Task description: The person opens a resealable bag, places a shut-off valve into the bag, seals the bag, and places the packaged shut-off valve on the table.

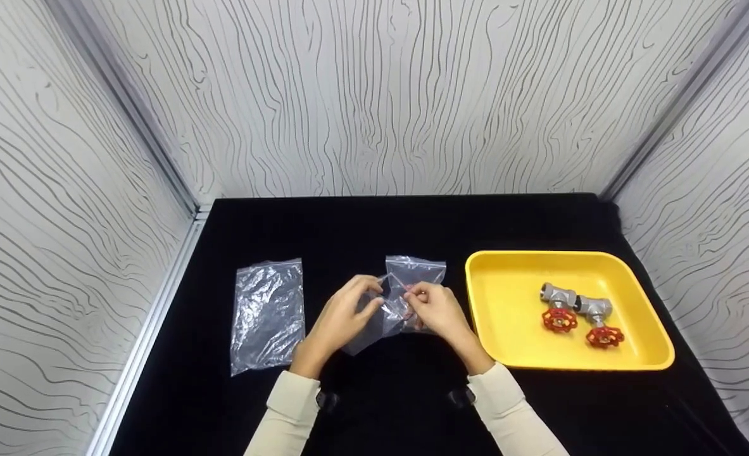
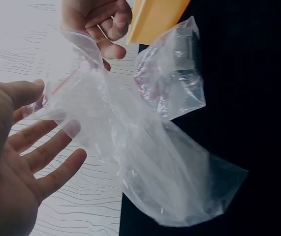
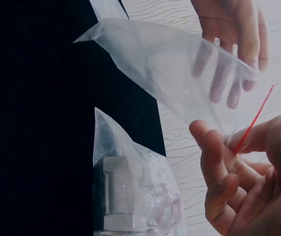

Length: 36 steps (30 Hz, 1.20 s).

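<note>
Between both hands hangs a clear zip-lock bag [image 1: 363, 334], its red zip line at the mouth and its lower part loose in the left wrist view [image 2: 179, 187]. My left hand [image 1: 344, 311] pinches one side of the mouth with thumb and forefinger, the other fingers spread behind the film. The other side of the mouth is pinched by my right hand [image 1: 439, 311], whose remaining fingers curl loosely. Just behind the hands, a second zip-lock bag [image 1: 417, 271] lies on the black table, with a metal valve [image 3: 119, 194] inside; the right hand partly covers it in the head view.
At the right stands a yellow tray [image 1: 570, 365] holding two metal valves [image 1: 561, 296] with red handwheels [image 1: 604, 337]. Flat clear zip-lock bags [image 1: 268, 316] lie at the left on the black cloth [image 1: 349, 228]. Patterned panels [image 1: 374, 95] close in the back and sides.
</note>
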Motion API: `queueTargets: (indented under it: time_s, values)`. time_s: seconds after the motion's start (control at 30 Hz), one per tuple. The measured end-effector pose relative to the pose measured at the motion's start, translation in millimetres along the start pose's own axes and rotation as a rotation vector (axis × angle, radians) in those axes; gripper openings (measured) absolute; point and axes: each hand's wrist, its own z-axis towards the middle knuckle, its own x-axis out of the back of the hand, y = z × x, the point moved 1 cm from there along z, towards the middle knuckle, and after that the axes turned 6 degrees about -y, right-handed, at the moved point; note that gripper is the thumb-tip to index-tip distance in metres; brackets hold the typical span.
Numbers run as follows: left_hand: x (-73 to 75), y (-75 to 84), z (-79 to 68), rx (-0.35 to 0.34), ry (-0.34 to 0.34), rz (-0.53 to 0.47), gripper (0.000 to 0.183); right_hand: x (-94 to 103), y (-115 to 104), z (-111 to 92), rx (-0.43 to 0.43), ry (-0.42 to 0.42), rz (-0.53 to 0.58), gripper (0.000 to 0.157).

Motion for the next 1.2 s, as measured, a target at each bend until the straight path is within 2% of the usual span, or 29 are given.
queueTargets:
  time_s: [0.2,0.5,0.63,1.2]
  values:
    - [-3.9,-2.7,-0.5,0.027,-0.023,-0.009,0.011,4.8,3,-1,-0.019,0.04,-0.06,0.01]
    - [-4.4,-5.8,0.5,0.045,-0.033,-0.056,0.007,12.9,0,-3,-0.001,0.036,-0.025,0.013]
    - [-4.8,-6.2,0.8,0.028,-0.019,-0.085,0.005,16.8,-2,-3,0.022,0.027,-0.031,0.013]
    - [-4.3,-5.3,-0.6,0.024,-0.006,-0.094,0.007,54.7,-12,1,0.072,0.063,-0.242,0.018]
